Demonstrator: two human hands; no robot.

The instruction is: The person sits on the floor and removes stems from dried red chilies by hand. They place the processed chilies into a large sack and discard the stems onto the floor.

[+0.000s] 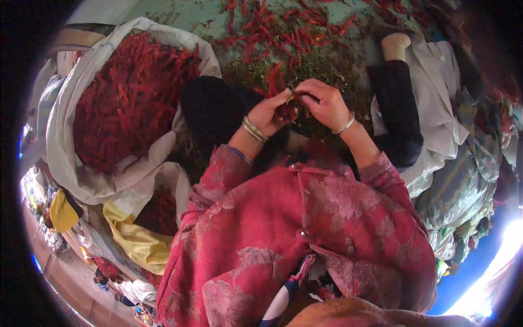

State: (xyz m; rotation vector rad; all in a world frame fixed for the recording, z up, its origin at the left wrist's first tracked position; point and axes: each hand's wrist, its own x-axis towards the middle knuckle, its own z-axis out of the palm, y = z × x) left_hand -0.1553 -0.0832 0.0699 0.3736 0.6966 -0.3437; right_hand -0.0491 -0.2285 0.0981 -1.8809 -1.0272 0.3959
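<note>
Near the middle, my left hand [272,113] is closed on a dried red chili [286,111], thumb raised at its stem end. My right hand [322,102] meets it from the right, fingers curled and pinched at the dark stem end, partly hiding what they grip. Just beyond both hands, more red chilies [276,76] lie on a heap of stems and dry bits [305,62] on the pale green floor [201,19].
At left stand a large white sack [57,136] full of red chilies and a smaller yellow-white sack [136,240]. My dark-clad legs [396,109] frame the work. Sacks [457,180] are piled at right. Far lower left, people [103,278] appear small.
</note>
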